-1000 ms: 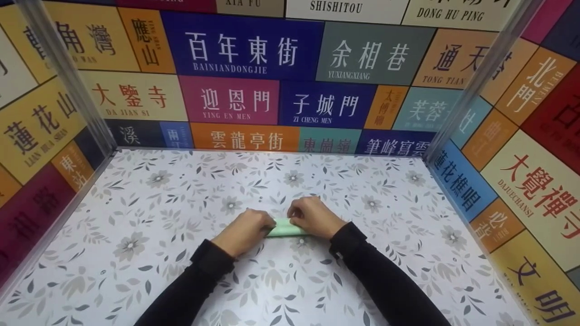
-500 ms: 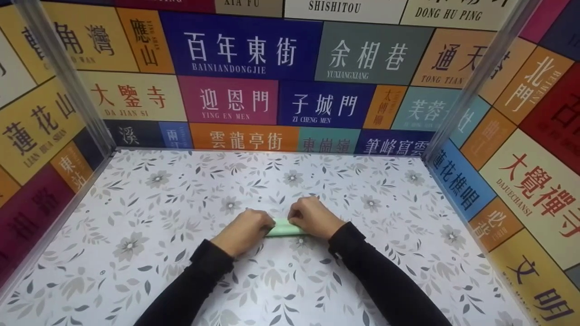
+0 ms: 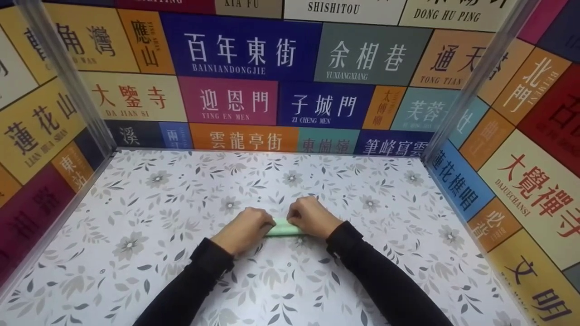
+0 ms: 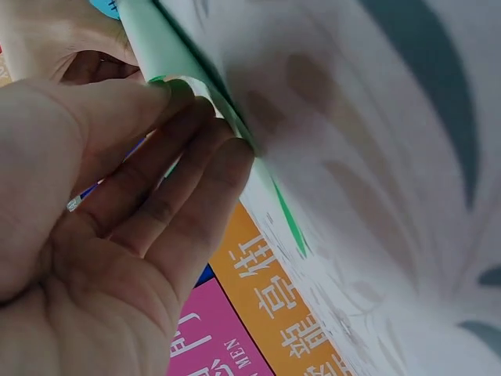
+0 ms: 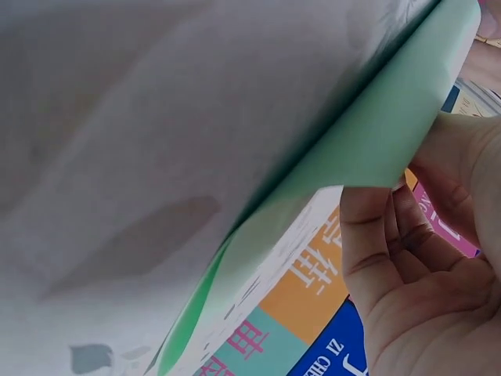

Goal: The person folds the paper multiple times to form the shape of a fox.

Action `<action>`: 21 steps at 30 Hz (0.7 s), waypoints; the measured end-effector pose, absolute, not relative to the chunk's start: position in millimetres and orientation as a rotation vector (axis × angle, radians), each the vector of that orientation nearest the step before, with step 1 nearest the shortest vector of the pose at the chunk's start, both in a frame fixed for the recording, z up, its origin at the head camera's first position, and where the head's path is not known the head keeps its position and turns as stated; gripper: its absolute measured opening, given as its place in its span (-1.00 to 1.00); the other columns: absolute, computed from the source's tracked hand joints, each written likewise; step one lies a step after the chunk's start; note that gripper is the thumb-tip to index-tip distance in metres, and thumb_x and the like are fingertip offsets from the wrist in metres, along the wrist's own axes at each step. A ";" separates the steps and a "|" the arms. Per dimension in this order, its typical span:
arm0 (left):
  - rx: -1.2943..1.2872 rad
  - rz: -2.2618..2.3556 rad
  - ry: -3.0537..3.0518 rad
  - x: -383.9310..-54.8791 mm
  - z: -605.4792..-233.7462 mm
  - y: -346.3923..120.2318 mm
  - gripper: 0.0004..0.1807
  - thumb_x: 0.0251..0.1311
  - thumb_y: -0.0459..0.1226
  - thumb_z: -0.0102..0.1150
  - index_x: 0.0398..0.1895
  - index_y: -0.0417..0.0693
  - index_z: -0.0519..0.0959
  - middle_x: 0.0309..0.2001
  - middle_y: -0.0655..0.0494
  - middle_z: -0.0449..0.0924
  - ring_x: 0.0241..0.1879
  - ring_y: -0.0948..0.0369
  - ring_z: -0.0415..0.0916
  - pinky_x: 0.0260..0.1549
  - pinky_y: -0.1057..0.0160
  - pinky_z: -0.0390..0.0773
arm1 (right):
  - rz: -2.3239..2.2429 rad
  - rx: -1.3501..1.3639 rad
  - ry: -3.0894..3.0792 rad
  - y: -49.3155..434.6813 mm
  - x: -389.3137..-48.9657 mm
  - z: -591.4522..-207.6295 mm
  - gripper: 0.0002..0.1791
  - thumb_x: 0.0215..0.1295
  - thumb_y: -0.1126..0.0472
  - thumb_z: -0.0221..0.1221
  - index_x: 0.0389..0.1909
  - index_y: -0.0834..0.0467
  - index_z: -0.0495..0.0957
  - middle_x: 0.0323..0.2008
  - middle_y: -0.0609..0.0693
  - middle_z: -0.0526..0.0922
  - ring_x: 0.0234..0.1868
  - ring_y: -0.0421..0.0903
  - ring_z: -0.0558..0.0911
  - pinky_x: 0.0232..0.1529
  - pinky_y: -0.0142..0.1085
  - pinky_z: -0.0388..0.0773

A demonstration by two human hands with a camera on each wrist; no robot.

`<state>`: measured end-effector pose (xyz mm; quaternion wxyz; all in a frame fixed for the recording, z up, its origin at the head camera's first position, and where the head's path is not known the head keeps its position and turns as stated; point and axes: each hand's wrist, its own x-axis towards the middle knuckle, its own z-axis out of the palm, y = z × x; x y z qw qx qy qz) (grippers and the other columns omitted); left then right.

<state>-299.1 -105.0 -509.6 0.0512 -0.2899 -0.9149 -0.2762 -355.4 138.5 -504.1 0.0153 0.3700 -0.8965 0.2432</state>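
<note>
A light green sheet of paper [image 3: 282, 227] lies on the table, bent over on itself into a narrow, rounded fold running left to right. My left hand [image 3: 247, 230] pinches its left end between thumb and fingers, and my right hand [image 3: 315, 217] does the same at the right end. Up close in the left wrist view, the thumb and fingertips meet at the edge of the green paper [image 4: 156, 43]. The right wrist view shows the paper [image 5: 391, 110] curling over, with a brighter green inner strip near the table. Part of the sheet is hidden by the hands.
A white cloth with grey flowers and leaves covers the table [image 3: 181, 190]. Panels with coloured street-name blocks [image 3: 240, 50] stand at the back and both sides, joined by clear corner posts [image 3: 476, 86].
</note>
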 end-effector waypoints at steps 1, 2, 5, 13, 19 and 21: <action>-0.883 -0.844 -2.776 -299.1 -508.8 -104.7 -0.87 0.49 -0.47 0.44 -0.06 -0.20 0.91 -0.11 -0.11 0.95 -0.06 -0.06 0.92 0.08 -0.05 0.91 | 0.758 1.153 -2.787 138.6 -355.9 -504.3 -0.90 0.33 0.45 0.46 -0.30 0.21 0.88 -0.35 0.06 0.90 -0.33 -0.09 0.77 -0.21 -0.25 0.75; -0.885 -0.850 -2.766 -299.0 -508.0 -104.3 -0.88 0.49 -0.47 0.44 -0.06 -0.20 0.91 -0.11 -0.11 0.95 -0.06 -0.06 0.92 0.07 -0.05 0.91 | 0.759 1.157 -2.784 138.8 -356.3 -504.5 -0.89 0.32 0.46 0.46 -0.31 0.21 0.88 -0.35 0.05 0.90 -0.34 -0.11 0.76 -0.22 -0.26 0.75; -0.884 -0.875 -2.747 -298.2 -504.9 -102.7 -0.87 0.49 -0.47 0.44 -0.04 -0.20 0.90 -0.10 -0.10 0.95 -0.05 -0.05 0.92 0.10 -0.05 0.90 | 0.765 1.177 -2.771 139.0 -357.0 -504.5 -0.88 0.31 0.48 0.45 -0.31 0.21 0.88 -0.36 0.06 0.90 -0.36 -0.14 0.74 -0.23 -0.29 0.73; -0.999 -0.829 -2.637 -298.1 -503.0 -93.0 -0.94 0.42 -0.43 0.54 -0.14 -0.16 0.91 -0.20 -0.04 0.89 -0.17 0.03 0.87 -0.06 0.07 0.89 | 0.757 1.208 -2.728 138.7 -356.3 -503.2 -0.88 0.25 0.50 0.44 -0.36 0.24 0.87 -0.40 0.07 0.90 -0.39 -0.09 0.74 -0.27 -0.30 0.67; -1.059 -0.766 -2.620 -299.9 -501.7 -83.2 -0.94 0.41 -0.42 0.56 -0.16 -0.15 0.94 -0.25 -0.03 0.86 -0.22 0.05 0.84 -0.12 0.10 0.86 | 0.737 1.214 -2.715 139.0 -357.1 -503.7 -0.87 0.24 0.50 0.46 -0.38 0.22 0.87 -0.42 0.04 0.89 -0.40 -0.09 0.74 -0.25 -0.28 0.68; -1.056 -0.749 -2.615 -300.4 -501.7 -80.6 -0.92 0.38 -0.43 0.56 -0.18 -0.13 0.95 -0.28 -0.02 0.85 -0.25 0.06 0.81 -0.15 0.10 0.84 | 0.730 1.214 -2.710 138.8 -357.1 -503.9 -0.88 0.25 0.48 0.47 -0.38 0.21 0.88 -0.42 0.04 0.89 -0.40 -0.07 0.75 -0.25 -0.27 0.68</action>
